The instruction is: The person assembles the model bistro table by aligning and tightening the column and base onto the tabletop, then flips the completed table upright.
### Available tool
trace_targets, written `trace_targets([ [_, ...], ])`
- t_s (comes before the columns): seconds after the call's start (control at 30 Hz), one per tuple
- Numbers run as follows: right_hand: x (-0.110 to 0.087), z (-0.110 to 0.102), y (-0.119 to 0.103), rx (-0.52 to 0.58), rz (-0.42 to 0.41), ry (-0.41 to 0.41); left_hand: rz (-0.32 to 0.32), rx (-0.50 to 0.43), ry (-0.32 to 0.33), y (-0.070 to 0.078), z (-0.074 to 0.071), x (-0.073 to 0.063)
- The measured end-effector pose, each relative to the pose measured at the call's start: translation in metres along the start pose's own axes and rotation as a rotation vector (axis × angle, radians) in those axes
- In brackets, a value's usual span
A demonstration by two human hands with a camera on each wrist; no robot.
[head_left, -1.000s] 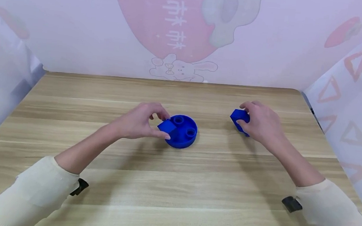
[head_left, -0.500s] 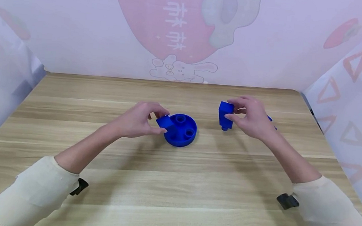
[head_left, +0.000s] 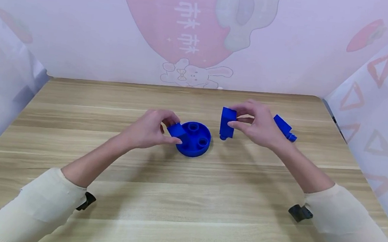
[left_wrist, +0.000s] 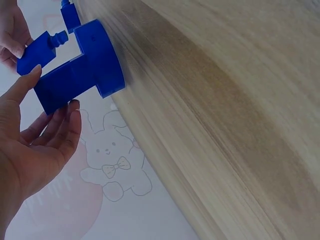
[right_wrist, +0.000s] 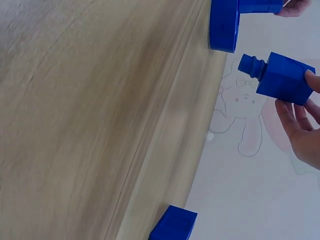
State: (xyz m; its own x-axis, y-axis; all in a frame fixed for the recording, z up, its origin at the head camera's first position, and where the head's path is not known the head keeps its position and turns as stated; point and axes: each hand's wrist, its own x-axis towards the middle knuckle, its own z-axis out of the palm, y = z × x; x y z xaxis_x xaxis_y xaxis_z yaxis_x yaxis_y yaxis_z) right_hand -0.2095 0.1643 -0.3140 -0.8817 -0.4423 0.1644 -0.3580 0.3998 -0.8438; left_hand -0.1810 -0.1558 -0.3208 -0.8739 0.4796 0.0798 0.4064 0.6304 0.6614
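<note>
A round blue base (head_left: 192, 152) with raised ring sockets lies on the table. One blue block (head_left: 177, 131) stands upright at the left of the base, and my left hand (head_left: 152, 129) pinches it between thumb and fingers. To the right of the base, my right hand (head_left: 255, 123) pinches a second blue block (head_left: 227, 122), raised off the table. A ridged peg (right_wrist: 252, 66) juts from this block's lower end, apart from the base. In the left wrist view the left block (left_wrist: 65, 85) meets the base (left_wrist: 100, 57); its lower end is hidden inside.
A third blue block (head_left: 282, 124) with a ridged peg lies on its side on the wooden table (head_left: 186, 202), behind the right forearm. A printed curtain (head_left: 84, 24) rises behind the table's far edge.
My right hand has lifted the second block, turned it peg down and carried it left toward the base. The third block has come into view. My left hand stays nearly still.
</note>
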Motion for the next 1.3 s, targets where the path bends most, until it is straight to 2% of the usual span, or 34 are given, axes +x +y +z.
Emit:
trace_targets([
  [0.4,0.009,0.020,-0.005,0.158,-0.024,-0.078,0.007,0.005,-0.005,0.001,-0.001,0.001],
  [0.8,0.015,0.032,-0.006,0.174,-0.078,-0.134,0.012,0.023,-0.016,-0.001,-0.002,0.001],
  [1.13,0.014,0.036,-0.006,0.178,-0.148,-0.190,0.101,0.037,-0.029,-0.008,-0.003,0.004],
  [1.3,0.015,0.039,-0.006,0.185,-0.198,-0.227,0.125,0.058,-0.043,-0.010,-0.005,0.006],
])
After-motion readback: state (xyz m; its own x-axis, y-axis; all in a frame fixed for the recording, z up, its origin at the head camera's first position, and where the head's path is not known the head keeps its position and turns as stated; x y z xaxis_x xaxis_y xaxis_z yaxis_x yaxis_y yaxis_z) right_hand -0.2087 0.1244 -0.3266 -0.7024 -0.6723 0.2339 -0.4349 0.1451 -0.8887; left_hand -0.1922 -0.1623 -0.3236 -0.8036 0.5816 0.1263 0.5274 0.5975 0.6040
